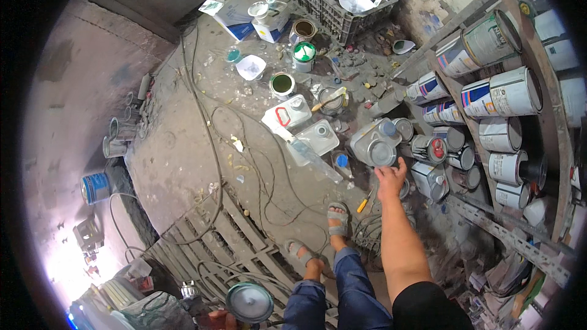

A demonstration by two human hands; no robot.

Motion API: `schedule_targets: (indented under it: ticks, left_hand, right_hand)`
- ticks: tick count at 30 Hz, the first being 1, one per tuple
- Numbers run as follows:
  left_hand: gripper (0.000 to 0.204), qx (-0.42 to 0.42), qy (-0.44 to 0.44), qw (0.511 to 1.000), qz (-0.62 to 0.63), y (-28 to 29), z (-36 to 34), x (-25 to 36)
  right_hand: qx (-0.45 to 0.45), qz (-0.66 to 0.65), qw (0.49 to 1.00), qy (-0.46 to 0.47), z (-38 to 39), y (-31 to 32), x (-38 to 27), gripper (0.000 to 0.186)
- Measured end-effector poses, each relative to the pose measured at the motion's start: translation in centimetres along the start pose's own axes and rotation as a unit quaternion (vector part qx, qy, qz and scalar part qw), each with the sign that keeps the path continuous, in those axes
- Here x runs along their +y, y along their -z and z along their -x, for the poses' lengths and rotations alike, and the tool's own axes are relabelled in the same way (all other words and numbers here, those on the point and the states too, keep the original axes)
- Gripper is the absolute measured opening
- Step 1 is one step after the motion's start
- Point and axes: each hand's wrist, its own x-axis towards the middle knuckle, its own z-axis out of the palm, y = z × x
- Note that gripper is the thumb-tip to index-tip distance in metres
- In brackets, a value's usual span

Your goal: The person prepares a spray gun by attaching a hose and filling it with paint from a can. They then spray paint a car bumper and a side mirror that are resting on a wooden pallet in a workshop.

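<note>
My right hand (391,182) reaches over the floor with its fingers apart and nothing in them. Its fingertips are close to a round-lidded tin (381,154); whether they touch it I cannot tell. Against that tin stands a translucent plastic jug (364,139) with a blue-grey cap. At the lower edge, only part of my left hand (221,319) shows, closed round what looks like a paint spray gun (189,289). A round cup (249,303) with a greenish rim and pale contents sits beside it. Below my right hand lies a yellow-handled tool (364,204).
Paint cans (501,93) fill a wooden rack (553,165) at the right. Open tins (282,84) and plastic jugs (319,137) stand ahead on the floor. A black crate (327,15) holds used cups. Hoses (205,116) cross the floor; a slatted pallet (244,232) lies left of my feet.
</note>
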Motion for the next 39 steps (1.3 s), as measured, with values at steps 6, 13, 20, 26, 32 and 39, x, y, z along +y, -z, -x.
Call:
schedule_targets:
  ticks: [6, 13, 20, 26, 32, 39]
  left_hand:
    - [0.018, -0.078, -0.118, 0.982, -0.124, 1.5, -0.2, -2.3]
    - [0.012, -0.113, -0.101, 0.987, -0.056, 0.7, 0.1, -1.8]
    - [0.011, -0.159, -0.135, 0.977, 0.048, 1.9, 1.6, 1.8]
    - [0.014, -0.191, -0.105, 0.959, 0.184, 2.1, 3.2, 1.0]
    - [0.030, -0.164, -0.176, 0.957, 0.160, 2.8, 5.0, 0.9]
    - [0.025, -0.143, -0.195, 0.960, 0.143, 4.8, 6.3, 2.5]
  right_hand:
    - [-0.050, 0.098, 0.993, 0.035, 1.4, 0.2, -4.6, 0.072]
    - [-0.167, 0.182, 0.965, 0.086, 12.5, -3.0, -13.8, 0.066]
    - [-0.316, 0.229, 0.916, 0.092, 31.7, -10.5, -28.7, 0.060]
    - [-0.419, 0.279, 0.855, 0.126, 47.3, -15.6, -37.8, 0.057]
    - [-0.494, 0.329, 0.792, 0.144, 58.7, -18.8, -42.0, 0.048]
    - [-0.520, 0.410, 0.717, 0.218, 65.8, -19.7, -41.5, 0.046]
